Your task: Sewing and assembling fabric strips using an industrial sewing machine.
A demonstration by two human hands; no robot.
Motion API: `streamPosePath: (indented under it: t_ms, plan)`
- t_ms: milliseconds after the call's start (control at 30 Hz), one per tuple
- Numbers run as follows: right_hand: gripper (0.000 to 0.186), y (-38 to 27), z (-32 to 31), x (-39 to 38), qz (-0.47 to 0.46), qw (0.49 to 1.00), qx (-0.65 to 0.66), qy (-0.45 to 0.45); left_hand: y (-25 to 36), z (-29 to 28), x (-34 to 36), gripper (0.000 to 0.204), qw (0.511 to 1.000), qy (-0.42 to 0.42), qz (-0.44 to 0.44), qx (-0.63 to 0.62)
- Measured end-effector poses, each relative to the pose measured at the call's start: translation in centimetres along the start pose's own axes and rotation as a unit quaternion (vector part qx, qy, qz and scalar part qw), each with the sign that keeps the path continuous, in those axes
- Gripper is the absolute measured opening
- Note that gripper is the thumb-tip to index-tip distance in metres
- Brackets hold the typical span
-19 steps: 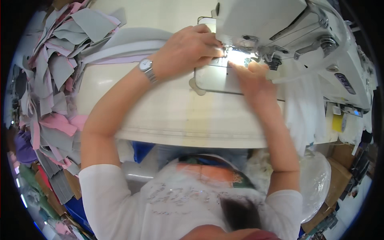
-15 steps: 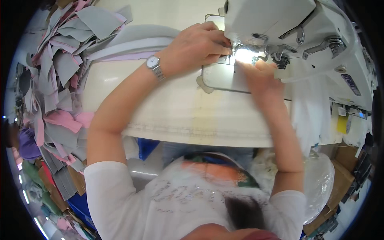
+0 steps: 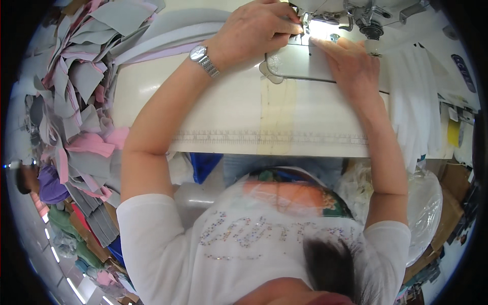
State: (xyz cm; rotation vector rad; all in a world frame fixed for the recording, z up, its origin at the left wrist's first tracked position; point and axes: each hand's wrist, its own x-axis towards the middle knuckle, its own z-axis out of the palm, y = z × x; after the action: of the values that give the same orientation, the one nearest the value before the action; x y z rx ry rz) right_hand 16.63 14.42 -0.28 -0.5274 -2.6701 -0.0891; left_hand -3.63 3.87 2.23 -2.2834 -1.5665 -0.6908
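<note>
My left hand (image 3: 256,31), with a silver wristwatch (image 3: 204,59) on the wrist, is closed beside the needle area of a white sewing machine (image 3: 325,18). Its fingertips are pinched together; what lies between them is hidden. Pale grey and white fabric strips (image 3: 175,43) run from the left up to this hand. Across the metal sewing plate (image 3: 300,63), my right hand (image 3: 356,68) lies palm down, its fingers stretched toward the lit presser foot (image 3: 306,23). No held object shows in it.
A heap of grey and pink fabric pieces (image 3: 89,76) covers the table's left side. White cloth (image 3: 414,101) hangs over its right edge. A measuring scale (image 3: 264,138) runs along the front edge of the table. Below right is a clear plastic bag (image 3: 424,203).
The whole view has shifted, so the machine, table and both hands sit higher in the picture. My right hand, blurred before, is now sharp. Both hands stay close to the needle.
</note>
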Motion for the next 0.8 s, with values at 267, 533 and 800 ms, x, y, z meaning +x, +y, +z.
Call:
streamPosePath:
  t_ms: [267,533,800]
  plan:
    - [0.025,0.4,-3.2,-0.4,0.032,0.992,-0.011,-0.12,-0.3,1.6,-0.8,0.015,0.989,-0.052,-0.099,-0.099]
    - [0.032,6.0,-8.4,-2.4,-0.042,0.979,-0.13,-0.154,-0.3,1.9,-1.4,0.018,0.994,-0.007,-0.087,-0.061]
    - [0.039,8.3,-8.2,-4.4,-0.112,0.964,-0.116,-0.213,-0.2,-1.4,0.0,0.017,0.945,-0.118,-0.237,-0.194]
